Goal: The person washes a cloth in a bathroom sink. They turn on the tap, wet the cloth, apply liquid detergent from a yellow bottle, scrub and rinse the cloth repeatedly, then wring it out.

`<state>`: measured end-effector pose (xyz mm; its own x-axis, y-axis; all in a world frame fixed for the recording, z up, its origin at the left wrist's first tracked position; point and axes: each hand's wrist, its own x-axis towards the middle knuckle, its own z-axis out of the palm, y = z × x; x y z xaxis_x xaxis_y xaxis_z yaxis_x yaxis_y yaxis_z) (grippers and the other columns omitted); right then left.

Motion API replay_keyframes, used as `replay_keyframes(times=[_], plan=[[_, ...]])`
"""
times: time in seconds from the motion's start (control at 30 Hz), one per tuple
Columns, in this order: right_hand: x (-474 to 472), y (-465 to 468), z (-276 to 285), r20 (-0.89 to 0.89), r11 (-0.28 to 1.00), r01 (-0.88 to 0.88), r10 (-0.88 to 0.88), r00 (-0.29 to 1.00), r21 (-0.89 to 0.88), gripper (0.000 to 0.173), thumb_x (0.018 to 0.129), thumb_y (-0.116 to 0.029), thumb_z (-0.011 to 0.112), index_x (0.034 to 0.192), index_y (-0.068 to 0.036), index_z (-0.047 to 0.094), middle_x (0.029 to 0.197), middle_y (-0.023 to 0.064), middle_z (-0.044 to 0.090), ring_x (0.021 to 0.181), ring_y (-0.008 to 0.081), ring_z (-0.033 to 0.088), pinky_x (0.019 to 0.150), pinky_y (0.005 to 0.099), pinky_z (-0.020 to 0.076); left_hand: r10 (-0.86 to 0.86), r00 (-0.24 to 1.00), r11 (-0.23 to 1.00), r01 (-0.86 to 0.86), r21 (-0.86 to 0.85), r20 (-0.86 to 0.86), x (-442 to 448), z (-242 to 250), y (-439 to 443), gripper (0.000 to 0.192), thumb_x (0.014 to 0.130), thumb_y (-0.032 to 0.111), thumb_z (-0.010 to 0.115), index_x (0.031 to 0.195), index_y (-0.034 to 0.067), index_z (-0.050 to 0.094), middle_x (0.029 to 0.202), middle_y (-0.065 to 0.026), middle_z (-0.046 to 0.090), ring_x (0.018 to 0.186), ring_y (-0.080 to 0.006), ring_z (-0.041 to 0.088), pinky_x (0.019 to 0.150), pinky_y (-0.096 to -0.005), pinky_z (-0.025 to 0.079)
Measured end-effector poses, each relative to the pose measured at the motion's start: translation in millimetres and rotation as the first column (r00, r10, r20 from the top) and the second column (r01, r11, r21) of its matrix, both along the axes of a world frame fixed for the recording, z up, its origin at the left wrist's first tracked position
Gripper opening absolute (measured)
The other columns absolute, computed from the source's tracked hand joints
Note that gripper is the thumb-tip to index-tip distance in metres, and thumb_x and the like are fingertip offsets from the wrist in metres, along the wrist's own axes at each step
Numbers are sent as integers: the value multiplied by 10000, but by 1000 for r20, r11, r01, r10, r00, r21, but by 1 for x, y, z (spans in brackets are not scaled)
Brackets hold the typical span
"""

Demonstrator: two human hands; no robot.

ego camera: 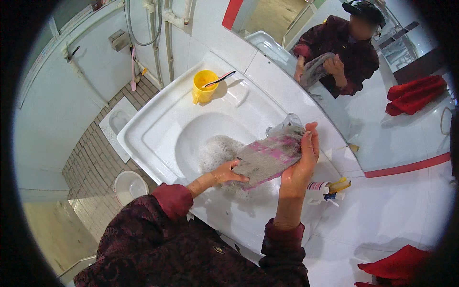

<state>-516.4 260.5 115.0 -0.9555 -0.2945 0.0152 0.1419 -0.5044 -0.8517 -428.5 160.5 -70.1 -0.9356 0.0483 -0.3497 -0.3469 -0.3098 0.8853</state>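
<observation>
A wet grey cloth with pink patches (269, 158) is stretched between my two hands above a white washbasin (161, 118). My left hand (229, 173) grips its lower left end, thumb and fingers around the edge. The upper right end is held by my right hand (303, 154), its fingers raised near the faucet (287, 122), which the cloth partly hides. White suds (218, 150) float in the bowl below the cloth. On the basin's back left corner stands a yellow cup (205, 88) with a toothbrush (220, 79) in it.
A mirror (376, 132) on the right wall reflects me. Beside the basin's right edge is a striped cup (317, 186) with a yellow item. A red cloth (398, 265) is at lower right. On the brick floor at left are a white bucket (131, 188) and a squat toilet (118, 122).
</observation>
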Motion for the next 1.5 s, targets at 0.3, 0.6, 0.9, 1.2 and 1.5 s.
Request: replay_keyframes(times=[0.3, 0.6, 0.9, 1.2, 1.5], plan=[[-8, 64, -118, -107, 534, -123, 379, 919, 837, 449, 789, -144, 643, 1205, -31, 517, 1156, 96, 533, 1001, 160, 520, 774, 241, 455, 378, 869, 865, -454, 213, 319, 22, -48, -8, 473, 712, 144, 644, 1131, 10, 471, 1019, -128, 571, 921, -231, 571, 753, -376, 498], [-16, 101, -289, -204, 213, 167, 166, 965, 963, 639, 730, -284, 702, 1255, -16, 457, 1238, 185, 473, 1165, 305, 431, 958, 377, 348, 309, 837, 938, -347, 1, 452, 28, -52, -17, 950, 667, 331, 714, 1402, 72, 171, 1348, -154, 338, 1195, -295, 391, 912, -465, 377], [54, 47, -220, 174, 678, -529, 520, 836, 511, 486, 746, -106, 662, 1200, -20, 511, 1155, 85, 530, 1053, 194, 502, 908, 307, 386, 495, 787, 746, -602, 285, 368, 24, -36, 0, 770, 746, 375, 648, 1377, 152, 267, 1408, -98, 263, 1256, -282, 317, 998, -412, 308], [81, 5, -166, -310, 658, 19, 328, 893, 752, 235, 744, -210, 663, 912, -57, 603, 909, 83, 618, 820, 223, 607, 706, 317, 468, 208, 939, 887, -299, -351, -273, 37, -42, 9, 461, 834, 151, 561, 1266, 65, 425, 1225, -53, 475, 1143, -178, 439, 990, -293, 329], [10, 26, -235, -380, 402, 319, 78, 922, 858, 248, 793, -331, 598, 865, -94, 587, 849, 107, 623, 709, 306, 603, 653, 390, 459, 474, 795, 706, -600, 376, 379, -1, -63, 30, 275, 828, 219, 581, 1070, 121, 492, 971, -52, 559, 854, -199, 569, 686, -337, 504]])
